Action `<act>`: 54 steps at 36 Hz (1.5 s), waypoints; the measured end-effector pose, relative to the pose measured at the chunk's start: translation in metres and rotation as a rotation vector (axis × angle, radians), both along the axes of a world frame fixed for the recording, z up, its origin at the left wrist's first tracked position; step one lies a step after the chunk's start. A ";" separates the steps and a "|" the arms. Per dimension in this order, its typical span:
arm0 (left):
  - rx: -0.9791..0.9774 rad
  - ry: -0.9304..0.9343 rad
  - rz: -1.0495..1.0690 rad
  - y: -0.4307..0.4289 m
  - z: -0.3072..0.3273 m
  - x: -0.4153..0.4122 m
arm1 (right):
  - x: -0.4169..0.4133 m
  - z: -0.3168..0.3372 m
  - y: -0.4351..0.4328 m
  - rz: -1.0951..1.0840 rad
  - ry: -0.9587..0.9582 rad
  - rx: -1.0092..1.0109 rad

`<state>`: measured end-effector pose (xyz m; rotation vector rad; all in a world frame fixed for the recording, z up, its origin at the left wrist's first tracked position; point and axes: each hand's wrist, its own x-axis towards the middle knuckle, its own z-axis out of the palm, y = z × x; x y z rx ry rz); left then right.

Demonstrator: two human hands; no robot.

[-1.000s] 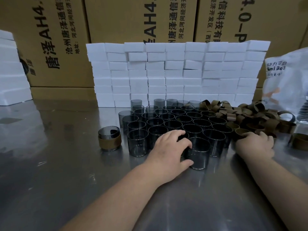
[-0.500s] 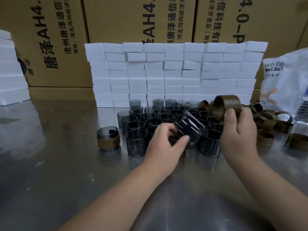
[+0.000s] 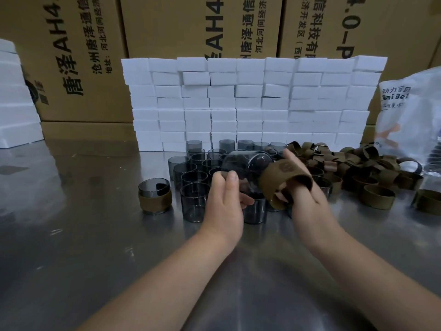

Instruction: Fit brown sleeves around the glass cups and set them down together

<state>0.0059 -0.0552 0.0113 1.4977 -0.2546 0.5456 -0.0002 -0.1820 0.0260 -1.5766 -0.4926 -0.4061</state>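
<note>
Glass cups [image 3: 191, 177] stand massed at 12 o'clock on the surface [image 3: 95, 259], with loose sleeves [image 3: 372, 173] heaped at 2 o'clock, both within easy reach. One sleeved cup [image 3: 155, 195] sits apart at 9 o'clock, which I judge starts the finished group. My left hand [image 3: 224, 206] grips the held cup [image 3: 245, 170] above the front row, tipped sideways, its long axis running 9 to 3 toward the brown sleeve [image 3: 284, 180]. My right hand [image 3: 307, 204] is hooked through that sleeve, holding it open to slide on.
</note>
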 end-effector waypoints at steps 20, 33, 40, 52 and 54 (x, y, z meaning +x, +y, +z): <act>0.387 -0.237 0.317 0.001 0.005 -0.008 | -0.008 -0.001 0.017 -0.040 0.219 0.174; 0.812 -0.266 0.221 0.000 0.007 -0.022 | -0.010 0.000 0.018 -0.069 0.282 0.106; 0.548 -0.147 0.204 0.002 0.005 -0.017 | -0.013 0.004 0.022 0.012 0.259 -0.073; 0.353 -0.119 0.205 0.000 0.006 -0.012 | -0.011 0.001 0.019 0.119 0.249 0.036; 0.361 -0.131 0.213 0.001 0.007 -0.011 | -0.008 0.000 0.018 0.111 0.250 0.069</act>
